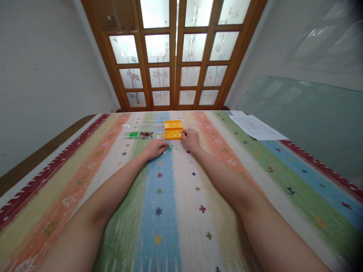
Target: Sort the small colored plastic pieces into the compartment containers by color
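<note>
An open orange box (pixel 173 125) lies at the far middle of the table with its lid raised behind it. Small white pieces are scattered in its front half. At the box's right edge is my right hand (pixel 191 139), fingers curled in a pinch; whatever is between them is too small to make out. My left hand (pixel 155 149) rests on the cloth in front of the box, its fingertips drawn together beside several loose green beads (pixel 171 147). Any piece in those fingertips is hidden. Left of the box, a clear compartment case (pixel 159 130) holds green pieces (pixel 132 134) and dark red-brown pieces (pixel 146 135).
A striped, patterned tablecloth (pixel 159 189) covers the table. Printed white paper (pixel 256 127) lies at the right far side. A pale glass panel (pixel 306 109) leans along the right wall, and wooden doors with glass panes (pixel 172 56) stand beyond the table.
</note>
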`<state>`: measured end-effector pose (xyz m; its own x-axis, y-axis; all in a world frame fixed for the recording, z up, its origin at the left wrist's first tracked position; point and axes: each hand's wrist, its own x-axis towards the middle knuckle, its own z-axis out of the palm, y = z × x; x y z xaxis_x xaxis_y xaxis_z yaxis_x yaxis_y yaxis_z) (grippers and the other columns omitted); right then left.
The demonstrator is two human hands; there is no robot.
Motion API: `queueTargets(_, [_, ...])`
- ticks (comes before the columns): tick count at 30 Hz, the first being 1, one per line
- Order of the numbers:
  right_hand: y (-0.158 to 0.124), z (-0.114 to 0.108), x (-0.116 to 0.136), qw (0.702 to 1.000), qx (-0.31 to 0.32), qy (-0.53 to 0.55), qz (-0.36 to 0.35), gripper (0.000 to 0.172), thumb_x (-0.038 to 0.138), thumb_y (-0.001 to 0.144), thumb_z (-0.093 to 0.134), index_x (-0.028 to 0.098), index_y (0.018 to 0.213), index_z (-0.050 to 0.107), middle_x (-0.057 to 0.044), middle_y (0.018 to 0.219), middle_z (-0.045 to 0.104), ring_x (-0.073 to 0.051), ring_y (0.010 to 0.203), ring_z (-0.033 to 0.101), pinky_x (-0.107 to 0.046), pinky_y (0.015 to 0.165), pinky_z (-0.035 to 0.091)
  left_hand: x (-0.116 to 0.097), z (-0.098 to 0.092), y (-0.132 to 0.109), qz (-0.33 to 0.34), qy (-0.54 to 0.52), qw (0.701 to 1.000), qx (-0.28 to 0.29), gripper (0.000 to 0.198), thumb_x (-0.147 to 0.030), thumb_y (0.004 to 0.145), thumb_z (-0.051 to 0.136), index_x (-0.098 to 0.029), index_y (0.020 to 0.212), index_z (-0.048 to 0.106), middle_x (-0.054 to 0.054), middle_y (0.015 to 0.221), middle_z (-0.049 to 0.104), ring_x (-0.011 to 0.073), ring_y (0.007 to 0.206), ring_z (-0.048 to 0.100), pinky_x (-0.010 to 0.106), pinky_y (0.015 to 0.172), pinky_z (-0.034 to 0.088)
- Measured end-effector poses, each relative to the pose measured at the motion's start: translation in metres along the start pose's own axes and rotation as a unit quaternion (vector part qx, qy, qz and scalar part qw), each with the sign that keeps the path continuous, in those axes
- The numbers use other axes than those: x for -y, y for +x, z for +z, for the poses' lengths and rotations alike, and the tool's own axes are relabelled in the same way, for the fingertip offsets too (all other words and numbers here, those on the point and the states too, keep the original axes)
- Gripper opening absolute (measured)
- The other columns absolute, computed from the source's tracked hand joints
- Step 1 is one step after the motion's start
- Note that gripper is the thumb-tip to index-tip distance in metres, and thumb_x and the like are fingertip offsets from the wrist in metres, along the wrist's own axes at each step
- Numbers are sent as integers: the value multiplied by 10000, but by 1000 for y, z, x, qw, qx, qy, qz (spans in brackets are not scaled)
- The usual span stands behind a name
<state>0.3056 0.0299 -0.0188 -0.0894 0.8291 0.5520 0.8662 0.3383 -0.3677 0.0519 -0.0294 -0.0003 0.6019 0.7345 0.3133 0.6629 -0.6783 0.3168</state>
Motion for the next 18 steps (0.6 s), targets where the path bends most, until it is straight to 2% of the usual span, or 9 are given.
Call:
queueTargets(4, [-3,0,5,1000,14,5,-17,269,288,1013,511,194,1014,763,-120,993,713,-275,984,586,-379,865,385,0,1,0,26,-20,999,5,230,-266,974,590,-231,1081,790,72,1027,717,220,1003,639,354,933,490])
queueTargets(11, [-6,-4,12,998,12,24,-52,239,282,1012,530,195,959,746,-108,963,711,-265,958,582,-366,847,374,9,0,1,-31,-24,999,-12,150,-205,891,654,-215,959,788,50,928,723,214,932,634,364,925,483])
queueTargets(14, [-10,-7,19,991,32,51,-115,213,266,999,555,195,913,736,-91,930,709,-245,928,580,-357,850,365,17,-1,0,-52,-16,998,-18,137,-208,875,660,-207,935,783,47,909,724,209,895,635,365,911,486])
queueTargets(18, [-18,-14,36,962,103,89,-237,187,270,975,593,197,855,715,-71,887,696,-223,892,567,-346,845,360,26,-1,-2,-57,-3,998,-27,135,-233,878,651,-205,919,776,47,899,722,211,883,633,371,908,483])
